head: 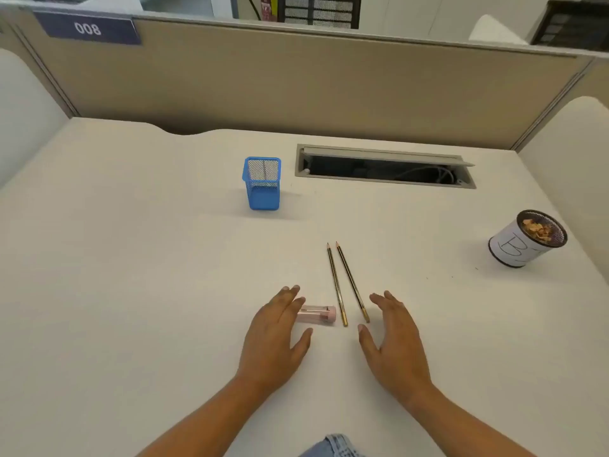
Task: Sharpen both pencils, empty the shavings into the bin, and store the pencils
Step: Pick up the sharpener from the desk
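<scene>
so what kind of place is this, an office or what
Most likely an office cubicle: a white desk walled in by a beige partition that carries a numbered sign, with a cable hatch set into the desktop.

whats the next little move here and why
Probably the left hand should curl round the pink sharpener: its straight fingers cover one end in this view and grip nothing. Both pencils lie loose on the desk between the hands, with the right hand open beside them.
</scene>
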The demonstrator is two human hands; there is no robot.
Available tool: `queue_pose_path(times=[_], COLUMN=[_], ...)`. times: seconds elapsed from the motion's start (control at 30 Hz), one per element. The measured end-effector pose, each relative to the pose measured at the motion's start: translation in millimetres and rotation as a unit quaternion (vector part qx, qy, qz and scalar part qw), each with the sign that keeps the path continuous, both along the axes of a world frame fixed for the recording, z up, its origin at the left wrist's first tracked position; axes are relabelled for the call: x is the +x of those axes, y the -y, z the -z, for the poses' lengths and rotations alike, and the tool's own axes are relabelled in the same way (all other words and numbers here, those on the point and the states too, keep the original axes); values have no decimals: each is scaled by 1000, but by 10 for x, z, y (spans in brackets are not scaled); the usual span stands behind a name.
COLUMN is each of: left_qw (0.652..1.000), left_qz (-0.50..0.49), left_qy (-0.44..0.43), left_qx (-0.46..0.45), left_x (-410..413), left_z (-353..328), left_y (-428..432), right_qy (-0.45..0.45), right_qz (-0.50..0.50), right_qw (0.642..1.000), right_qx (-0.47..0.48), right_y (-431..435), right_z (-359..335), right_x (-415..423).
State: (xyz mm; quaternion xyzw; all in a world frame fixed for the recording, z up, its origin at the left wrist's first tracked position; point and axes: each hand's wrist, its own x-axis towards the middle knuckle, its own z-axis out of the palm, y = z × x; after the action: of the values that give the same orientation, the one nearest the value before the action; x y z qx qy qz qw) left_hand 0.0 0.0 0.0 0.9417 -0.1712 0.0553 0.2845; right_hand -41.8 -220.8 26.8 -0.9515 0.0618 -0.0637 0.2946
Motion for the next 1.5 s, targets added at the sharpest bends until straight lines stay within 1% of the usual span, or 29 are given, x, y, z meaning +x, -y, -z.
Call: queue_pose_path(times=[0.07, 0.13, 0.2, 0.27, 0.33, 0.4, 0.47, 0.53, 0.6, 0.67, 0.77, 0.83, 0.93, 1.0, 1.07, 1.17, 1.27, 1.37, 1.43, 1.5], left_qw=[999, 995, 994, 995, 997, 998, 992, 977, 962, 954, 954, 964, 984, 990, 992, 992, 983, 974, 973, 975], left_qz=[36, 56, 60, 57, 55, 41, 15, 1, 13, 34, 65, 72, 48, 25, 8, 14, 42, 32, 30, 32], left_qy=[-22, -55, -68, -69, -47, -36, -67, -128, -175, -194, -208, -192, -139, -108, -99, -109, -148, -200, -209, -191], left_qx=[34, 56, 60, 45, 18, -36, -107, -172, -208, -226, -204, -169, -102, -90, -82, -66, -95, -99, -94, -106], left_x=[70, 143, 173, 188, 193, 182, 143, 117, 94, 71, 63, 62, 59, 68, 85, 99, 84, 52, 32, 31], left_z=[-64, -79, -31, 22, 77, 117, 45, -63, -221, -398, -564, -661, -746, -759, -775, -776, -788, -793, -805, -812], left_y=[83, 162, 198, 197, 201, 205, 196, 202, 229, 249, 273, 285, 358, 412, 450, 456, 436, 409, 380, 336], right_qy=[13, 13, 19, 17, 8, -11, -36, -72, -112, -129, -121, -102, -84, -70, -64, -75, -92, -115, -137, -168], right_qz=[17, 19, 23, 37, 37, 24, -2, -33, -55, -76, -99, -105, -98, -99, -106, -103, -94, -48, -28, -12], right_qw=[999, 998, 995, 989, 986, 982, 979, 974, 962, 955, 945, 945, 950, 955, 959, 964, 964, 960, 953, 935], right_qx=[47, 67, 98, 140, 165, 189, 203, 214, 241, 257, 286, 293, 284, 270, 254, 235, 231, 250, 268, 313], right_y=[-52, -111, -158, -176, -184, -176, -158, -107, -62, -60, -116, -151, -173, -175, -189, -174, -155, -119, -104, -117], right_z=[-76, -177, -243, -313, -343, -356, -396, -427, -461, -537, -646, -704, -760, -796, -832, -863, -891, -887, -871, -862], right_x=[72, 150, 194, 228, 245, 257, 258, 292, 337, 367, 421, 460, 495, 504, 503, 494, 468, 455, 464, 492])
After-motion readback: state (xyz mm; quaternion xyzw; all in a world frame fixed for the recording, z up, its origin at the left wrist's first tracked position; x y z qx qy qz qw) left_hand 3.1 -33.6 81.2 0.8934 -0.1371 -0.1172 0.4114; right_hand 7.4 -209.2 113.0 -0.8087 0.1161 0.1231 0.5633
